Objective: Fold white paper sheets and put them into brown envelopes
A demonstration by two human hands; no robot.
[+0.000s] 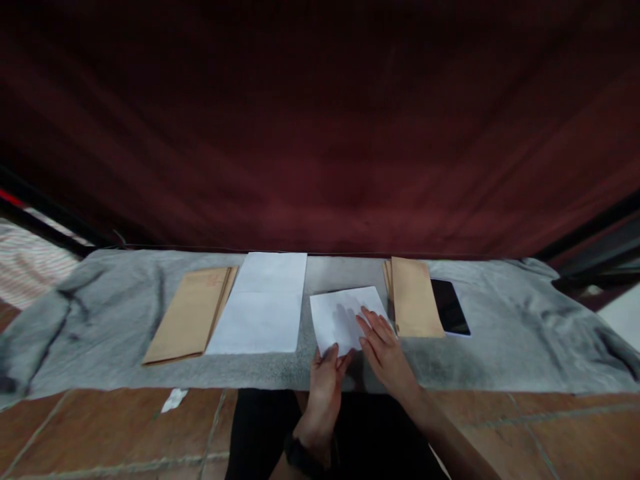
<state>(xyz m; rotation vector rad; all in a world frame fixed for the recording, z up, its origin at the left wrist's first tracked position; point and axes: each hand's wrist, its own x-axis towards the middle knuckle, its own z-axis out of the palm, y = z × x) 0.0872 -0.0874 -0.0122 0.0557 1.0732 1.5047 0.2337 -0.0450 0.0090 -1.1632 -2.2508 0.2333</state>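
A folded sheet of white paper (333, 313) is tilted slightly above the grey cloth in front of me. My left hand (327, 373) grips its near edge, thumb on top and fingers beneath. Across the paper's right side, my right hand (383, 343) rests with its fingers stretched out and apart. Left of it lie flat white sheets (263, 310) with a faint crease across the middle. Just right of my right hand is a small stack of brown envelopes (416, 300).
Larger brown envelopes (187, 313) lie at the left. A dark-screened phone or tablet (450, 307) sits beside the right-hand envelopes. Grey cloth (520, 333) covers the surface, and a dark red curtain (320, 153) hangs behind. A crumpled white scrap (174, 399) is on the tiled floor.
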